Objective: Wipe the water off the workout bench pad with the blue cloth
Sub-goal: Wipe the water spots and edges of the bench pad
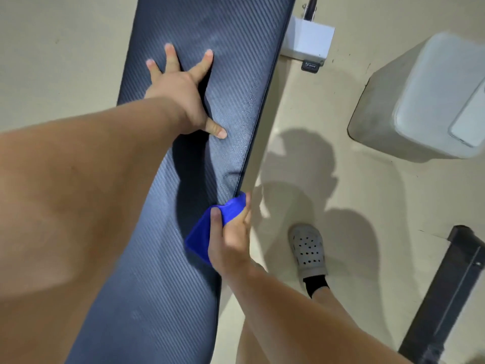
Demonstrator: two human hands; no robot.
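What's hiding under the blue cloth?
The dark bench pad, at its right edge. The right hand grips the blue cloth from above. Whether it is wet underneath is hidden.

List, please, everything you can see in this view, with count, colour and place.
dark blue ribbed bench pad: one, dark blue, centre, running lengthwise
bright blue cloth: one, blue, pad's right edge
white metal bracket: one, white, floor, top right
pale grey box: one, grey, right edge
black metal frame: one, black, bottom right
grey perforated clog: one, grey, floor right of pad
left hand: one, spread flat on pad
right hand: one, gripping cloth
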